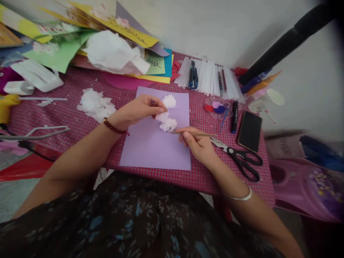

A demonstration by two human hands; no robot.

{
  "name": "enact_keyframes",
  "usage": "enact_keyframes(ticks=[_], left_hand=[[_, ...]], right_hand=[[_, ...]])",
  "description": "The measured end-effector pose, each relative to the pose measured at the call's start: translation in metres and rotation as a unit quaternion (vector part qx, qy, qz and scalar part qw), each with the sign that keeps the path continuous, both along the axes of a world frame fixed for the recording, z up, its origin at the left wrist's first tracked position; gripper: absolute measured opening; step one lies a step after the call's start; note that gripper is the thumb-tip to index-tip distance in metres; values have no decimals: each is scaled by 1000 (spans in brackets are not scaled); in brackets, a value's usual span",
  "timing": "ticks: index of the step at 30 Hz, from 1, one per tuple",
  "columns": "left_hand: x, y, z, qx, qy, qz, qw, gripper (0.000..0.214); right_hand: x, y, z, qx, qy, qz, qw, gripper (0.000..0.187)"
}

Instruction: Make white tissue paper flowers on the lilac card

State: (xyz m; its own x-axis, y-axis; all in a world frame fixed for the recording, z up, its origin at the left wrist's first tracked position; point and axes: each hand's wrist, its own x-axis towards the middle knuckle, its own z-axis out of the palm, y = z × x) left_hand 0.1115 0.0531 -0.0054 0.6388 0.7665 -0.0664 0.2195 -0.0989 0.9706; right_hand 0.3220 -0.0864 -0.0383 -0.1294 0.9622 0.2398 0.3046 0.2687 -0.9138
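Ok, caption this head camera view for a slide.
Left hand touches white paper tufts on lilac card; right hand holds a thin stick.

Count: 1 lilac sheet point(150, 143); 3 white tissue tufts point(169, 124) on it; 1 thin stick point(199, 134); 1 pair of scissors point(242, 157); 1 black marker point(234, 116); 1 loose tissue heap point(95, 104).

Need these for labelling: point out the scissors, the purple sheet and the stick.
scissors point(231, 152), head view, at the pivot.
purple sheet point(153, 147), head view, bare middle.
stick point(206, 134), head view, shaft near its rear end.
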Motion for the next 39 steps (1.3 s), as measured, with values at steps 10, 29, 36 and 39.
enact_keyframes(ticks=[10,29,36,39], left_hand=[[-6,6,3,28,95,-218,971,7],[12,6,-28,153,142,-59,976,11],[12,6,-26,158,158,-68,972,11],[13,6,-27,159,153,-71,973,9]], right_hand=[[-7,10,-2,-51,25,-24,998,36],[-4,9,-2,-34,-7,-39,999,36],[-5,13,-3,-38,16,-29,999,34],[-6,15,-2,-39,12,-37,999,34]])
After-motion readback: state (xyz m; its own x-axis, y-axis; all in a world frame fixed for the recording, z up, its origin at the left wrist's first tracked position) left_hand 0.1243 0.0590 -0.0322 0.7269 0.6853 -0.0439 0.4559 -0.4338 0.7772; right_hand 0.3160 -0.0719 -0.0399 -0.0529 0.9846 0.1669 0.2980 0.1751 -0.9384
